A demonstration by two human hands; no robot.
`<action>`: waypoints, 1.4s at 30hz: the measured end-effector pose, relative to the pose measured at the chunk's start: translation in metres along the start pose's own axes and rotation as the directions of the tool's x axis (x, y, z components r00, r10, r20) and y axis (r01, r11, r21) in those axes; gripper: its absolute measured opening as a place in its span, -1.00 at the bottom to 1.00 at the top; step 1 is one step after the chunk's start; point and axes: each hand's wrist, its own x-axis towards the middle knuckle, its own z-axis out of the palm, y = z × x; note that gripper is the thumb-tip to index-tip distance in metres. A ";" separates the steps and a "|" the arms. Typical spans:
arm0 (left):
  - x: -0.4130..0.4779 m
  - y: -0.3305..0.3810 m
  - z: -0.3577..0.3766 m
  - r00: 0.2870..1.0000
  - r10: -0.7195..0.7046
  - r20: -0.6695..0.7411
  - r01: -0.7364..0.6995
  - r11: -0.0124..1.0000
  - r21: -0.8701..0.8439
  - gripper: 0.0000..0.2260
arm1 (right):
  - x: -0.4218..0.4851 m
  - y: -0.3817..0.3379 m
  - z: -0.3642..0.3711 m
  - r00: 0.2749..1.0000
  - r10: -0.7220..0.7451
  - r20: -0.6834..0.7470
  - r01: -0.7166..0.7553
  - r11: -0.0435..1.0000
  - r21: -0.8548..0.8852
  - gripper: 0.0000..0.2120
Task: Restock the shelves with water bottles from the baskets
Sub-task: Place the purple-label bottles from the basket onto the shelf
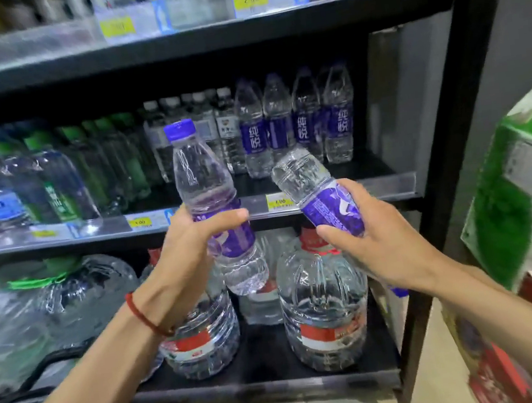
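Observation:
My left hand grips an upright water bottle with a purple cap and purple label, in front of the middle shelf edge. My right hand holds a second purple-label bottle tilted, its clear base pointing up toward the shelf and its cap end hidden behind my palm. Several matching purple-label bottles stand in a row at the right of the middle shelf, with bare shelf in front of them. No basket is in view.
Green-label bottles and white-cap bottles fill the middle shelf's left and centre. Large water jugs stand on the bottom shelf. A black upright post bounds the shelf on the right; green and red cartons are stacked beyond it.

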 end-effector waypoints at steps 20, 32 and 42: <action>0.158 0.016 0.059 0.930 0.366 -0.024 -0.337 0.879 0.337 -0.55 | 0.049 0.008 -0.056 0.995 0.093 -0.032 -0.097 0.982 -0.164 -0.67; 0.221 -0.037 0.039 0.987 0.113 -0.118 -0.088 0.976 0.200 -0.55 | 0.058 0.023 -0.041 0.993 0.110 0.035 -0.099 0.967 -0.234 -0.62; 0.236 -0.037 0.048 0.977 0.118 -0.175 -0.075 0.969 0.237 -0.46 | 0.062 0.030 -0.038 0.993 0.114 0.029 -0.104 0.965 -0.240 -0.61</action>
